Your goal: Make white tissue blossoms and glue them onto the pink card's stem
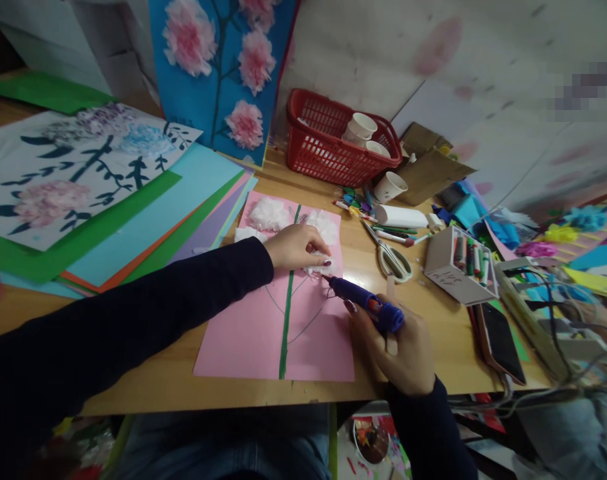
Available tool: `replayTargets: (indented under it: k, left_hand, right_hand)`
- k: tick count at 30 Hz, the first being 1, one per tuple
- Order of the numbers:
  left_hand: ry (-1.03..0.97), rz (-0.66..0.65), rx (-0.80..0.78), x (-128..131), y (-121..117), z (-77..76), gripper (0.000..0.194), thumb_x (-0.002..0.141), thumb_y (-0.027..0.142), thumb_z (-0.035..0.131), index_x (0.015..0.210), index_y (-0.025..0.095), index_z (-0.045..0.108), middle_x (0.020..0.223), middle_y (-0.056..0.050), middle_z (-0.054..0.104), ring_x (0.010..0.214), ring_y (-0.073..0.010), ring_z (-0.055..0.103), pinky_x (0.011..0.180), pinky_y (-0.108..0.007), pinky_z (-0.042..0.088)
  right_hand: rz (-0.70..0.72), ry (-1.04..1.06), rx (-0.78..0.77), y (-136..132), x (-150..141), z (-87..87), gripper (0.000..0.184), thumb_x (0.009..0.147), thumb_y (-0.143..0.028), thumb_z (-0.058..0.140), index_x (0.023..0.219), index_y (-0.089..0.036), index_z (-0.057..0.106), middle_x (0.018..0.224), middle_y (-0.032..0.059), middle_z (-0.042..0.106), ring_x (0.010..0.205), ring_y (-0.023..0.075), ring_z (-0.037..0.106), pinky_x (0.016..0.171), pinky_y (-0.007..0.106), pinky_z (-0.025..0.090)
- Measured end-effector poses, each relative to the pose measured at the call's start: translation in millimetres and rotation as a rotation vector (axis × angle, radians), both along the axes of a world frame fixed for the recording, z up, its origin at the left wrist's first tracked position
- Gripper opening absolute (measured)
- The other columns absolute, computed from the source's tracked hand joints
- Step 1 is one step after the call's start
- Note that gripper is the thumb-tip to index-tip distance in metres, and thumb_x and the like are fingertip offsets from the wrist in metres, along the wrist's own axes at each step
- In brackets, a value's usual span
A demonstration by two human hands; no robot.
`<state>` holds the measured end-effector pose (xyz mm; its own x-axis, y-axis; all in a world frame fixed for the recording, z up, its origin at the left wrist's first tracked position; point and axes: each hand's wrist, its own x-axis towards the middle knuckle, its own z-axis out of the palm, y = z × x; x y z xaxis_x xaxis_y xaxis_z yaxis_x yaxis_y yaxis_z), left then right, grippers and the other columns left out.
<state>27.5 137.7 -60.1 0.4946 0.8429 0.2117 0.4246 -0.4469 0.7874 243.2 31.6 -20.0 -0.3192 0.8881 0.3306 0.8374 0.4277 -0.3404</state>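
A pink sheet of paper [253,340] lies before me, with a green painted stem [286,327] and thin drawn curves on it. Puffs of white tissue paper [269,214] sit on its upper part. My left hand [298,247] rests over the sheet, its thumb and fingers closed on a small white tissue piece [319,268]. My right hand [406,350] grips a blue-purple glue gun [358,295], whose nozzle points at that piece, close to my left fingertips. A flat wooden stick [391,290] shows behind the gun; whether the hand touches it I cannot tell.
Coloured sheets [133,220] and a flower picture [83,173] lie left. Behind stand a blue flower panel [218,80] and a red basket [328,140] with paper cups. To the right are scissors [390,257], a box of markers [456,267], a phone [500,343] and cables.
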Motion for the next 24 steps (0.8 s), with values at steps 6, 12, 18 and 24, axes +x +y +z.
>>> replayTargets:
  k: [6,12,18,24]
  left_hand:
    - [0.001,0.002,-0.010,0,0,0.4,0.019,0.079,0.026,0.072,0.092,0.012,0.078,0.080,-0.005,0.064,0.065,-0.0127,0.052,0.065,-0.027,0.041]
    - [0.013,0.004,0.002,0,1,-0.6,0.019,0.079,0.026,0.072,0.092,0.013,0.078,0.079,-0.005,0.064,0.067,-0.0134,0.054,0.064,-0.026,0.040]
    - [-0.002,-0.005,-0.008,0,2,-2.1,0.020,0.080,0.026,0.072,0.093,0.012,0.077,0.081,-0.006,0.064,0.068,-0.0137,0.054,0.063,-0.026,0.039]
    - [0.000,-0.002,-0.001,0,1,-2.8,0.019,0.080,0.025,0.071,0.092,0.013,0.077,0.080,-0.005,0.064,0.067,-0.0132,0.053,0.064,-0.026,0.039]
  right_hand:
    - [-0.027,-0.008,-0.017,2,2,-0.6,0.034,0.087,-0.042,0.058,0.062,-0.021,0.048,0.051,-0.0018,0.049,0.045,0.0132,0.047,0.046,0.025,0.033]
    - [-0.031,0.044,-0.040,1,0,-1.3,0.037,0.087,-0.042,0.059,0.060,-0.022,0.044,0.051,-0.0031,0.046,0.045,0.0117,0.044,0.046,0.025,0.032]
    - [-0.031,0.051,-0.042,2,-9,-2.4,0.036,0.086,-0.042,0.059,0.060,-0.022,0.047,0.050,-0.0023,0.049,0.045,0.0124,0.044,0.046,0.025,0.032]
    - [-0.037,0.054,-0.069,1,-5,0.5,0.037,0.087,-0.044,0.057,0.058,-0.022,0.047,0.047,-0.0040,0.044,0.043,0.0117,0.041,0.044,0.025,0.031]
